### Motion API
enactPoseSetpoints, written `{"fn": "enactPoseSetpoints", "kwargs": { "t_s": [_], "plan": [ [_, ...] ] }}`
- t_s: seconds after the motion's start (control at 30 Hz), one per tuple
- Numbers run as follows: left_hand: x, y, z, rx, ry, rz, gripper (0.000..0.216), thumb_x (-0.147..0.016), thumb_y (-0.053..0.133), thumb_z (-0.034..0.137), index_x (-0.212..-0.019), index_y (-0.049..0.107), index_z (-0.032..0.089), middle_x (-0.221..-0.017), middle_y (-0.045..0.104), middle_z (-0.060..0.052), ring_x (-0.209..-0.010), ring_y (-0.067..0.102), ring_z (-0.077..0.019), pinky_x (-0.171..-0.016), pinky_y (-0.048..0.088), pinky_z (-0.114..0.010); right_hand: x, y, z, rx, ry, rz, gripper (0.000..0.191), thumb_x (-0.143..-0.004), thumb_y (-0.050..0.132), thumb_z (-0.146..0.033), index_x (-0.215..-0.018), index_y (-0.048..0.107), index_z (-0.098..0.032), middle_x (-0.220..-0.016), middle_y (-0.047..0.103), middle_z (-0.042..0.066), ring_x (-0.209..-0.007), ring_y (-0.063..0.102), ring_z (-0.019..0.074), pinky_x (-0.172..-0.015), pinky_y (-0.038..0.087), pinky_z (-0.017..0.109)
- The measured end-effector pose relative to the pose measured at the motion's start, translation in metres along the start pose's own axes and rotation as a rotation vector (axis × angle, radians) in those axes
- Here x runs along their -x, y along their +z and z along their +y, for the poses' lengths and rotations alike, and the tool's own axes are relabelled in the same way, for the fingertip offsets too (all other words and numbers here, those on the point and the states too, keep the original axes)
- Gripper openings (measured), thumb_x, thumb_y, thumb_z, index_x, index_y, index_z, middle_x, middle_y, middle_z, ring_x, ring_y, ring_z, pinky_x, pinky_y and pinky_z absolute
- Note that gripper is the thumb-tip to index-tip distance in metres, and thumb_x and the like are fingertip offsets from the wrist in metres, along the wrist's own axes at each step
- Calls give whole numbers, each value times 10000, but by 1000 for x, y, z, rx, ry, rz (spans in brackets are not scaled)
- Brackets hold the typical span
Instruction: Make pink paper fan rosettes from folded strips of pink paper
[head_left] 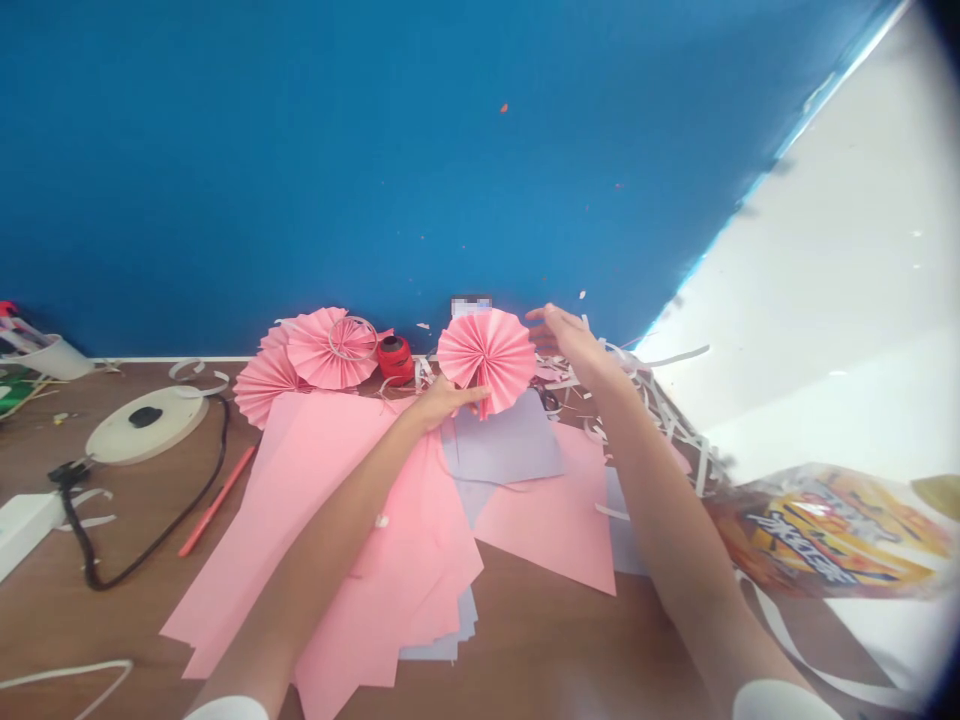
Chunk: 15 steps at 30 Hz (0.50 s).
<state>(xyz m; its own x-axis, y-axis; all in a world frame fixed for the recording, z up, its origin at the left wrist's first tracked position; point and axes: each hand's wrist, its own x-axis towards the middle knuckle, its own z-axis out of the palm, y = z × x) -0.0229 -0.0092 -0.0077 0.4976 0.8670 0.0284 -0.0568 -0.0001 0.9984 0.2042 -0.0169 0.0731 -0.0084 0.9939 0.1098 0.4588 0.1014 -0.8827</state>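
A round pleated pink paper fan (pixel 499 350) is upright above the table, pinched low on its left side by my left hand (pixel 444 402), thumb across its lower folds. To the right of the fan, my right hand (pixel 566 338) is raised with fingers spread, close to its edge and holding nothing. More pleated pink paper fans (pixel 330 347) rest against the blue wall at the left. Under my arms lie stacked pink paper sheets (pixel 360 480). A grey-lilac paper sheet (pixel 502 440) lies just below the held fan.
A red tape-like roll (pixel 395 360) stands by the wall. White paper strips (pixel 675 430) heap up at right, near a shiny yellow-orange package (pixel 840 530). At left are a red pen-like stick (pixel 217 500), a pale round device (pixel 146 425), a black cable (pixel 161 550) and a white cup (pixel 56 358).
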Motion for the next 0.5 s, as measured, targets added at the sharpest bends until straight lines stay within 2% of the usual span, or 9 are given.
{"fn": "enactPoseSetpoints", "kwargs": {
  "t_s": [0.03, 0.1, 0.17, 0.23, 0.37, 0.5],
  "plan": [
    [-2, 5, -1, 43, 22, 51, 278, -612, 804, 308, -704, 618, 124, -627, 647, -56, -555, 617, -148, -437, 377, -201, 0, 0, 0, -72, 23, -26, 502, -926, 324, -532, -1216, 510, -168, -1078, 655, 126, -912, 645, 198, -745, 511, 291],
    [-5, 13, -2, 135, 68, 57, 289, -626, 798, 293, -800, 639, 125, -706, 672, -66, -654, 651, -165, -530, 455, -228, 1, 2, -1, -130, 47, -96, 567, -861, 499, -539, -1302, 431, -189, -1112, 641, 124, -906, 651, 193, -758, 519, 299],
    [-5, 17, -1, 197, 80, -3, 326, -633, 793, 266, -896, 652, 134, -772, 690, -73, -746, 670, -180, -643, 507, -270, 2, 5, -1, -140, 49, -114, 729, -741, 694, -431, -1351, 364, -206, -1141, 630, 123, -896, 650, 191, -763, 524, 309],
    [-3, 16, 3, 209, 49, -79, 355, -640, 785, 250, -953, 657, 142, -802, 701, -83, -784, 678, -191, -702, 522, -299, 2, 7, -1, -175, 47, -126, 811, -679, 749, -331, -1364, 336, -199, -1103, 648, 117, -873, 651, 187, -756, 526, 315],
    [3, 0, 11, 96, -132, -286, 329, -713, 723, 296, -988, 663, 126, -874, 715, -147, -750, 688, -204, -624, 525, -282, 5, 4, -5, -202, 54, -172, 675, -673, 720, -242, -1282, 439, -172, -963, 687, 76, -783, 646, 163, -708, 519, 287],
    [3, -24, 19, -26, -181, -415, 363, -719, 714, 350, -1005, 651, 136, -967, 705, -169, -703, 691, -194, -526, 497, -235, 11, -12, -9, -101, 85, -303, 560, -673, 721, -258, -1195, 528, -191, -885, 694, 41, -689, 619, 143, -608, 490, 246]
  ]
}}
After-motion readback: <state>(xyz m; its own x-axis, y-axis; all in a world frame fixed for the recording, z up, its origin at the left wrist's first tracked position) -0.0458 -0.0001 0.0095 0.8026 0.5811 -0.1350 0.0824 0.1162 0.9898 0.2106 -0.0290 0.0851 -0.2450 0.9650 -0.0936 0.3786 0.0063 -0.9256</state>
